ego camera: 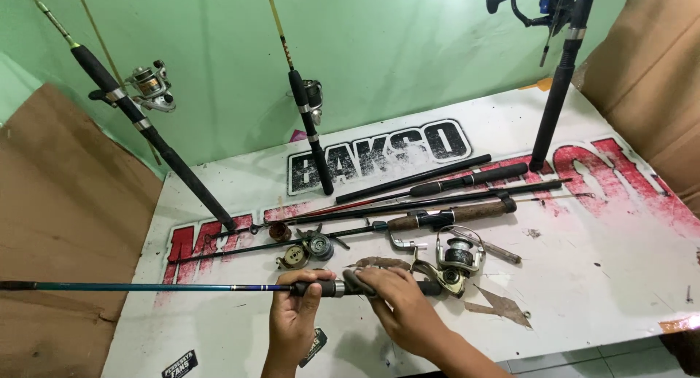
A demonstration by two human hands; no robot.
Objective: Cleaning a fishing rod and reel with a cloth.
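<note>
Both hands point(343, 305) grip a blue rod point(146, 286) over the white banner point(598, 261) with red and black lettering.

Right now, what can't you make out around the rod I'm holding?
Head view:
- Reel seat of the blue rod: covered by the left hand and right hand.
- Blue rod's tip: cut off by the left edge.
- Tops of the three leaning rods: cut off by the top edge.
- Small reel parts: too small to identify.
</note>
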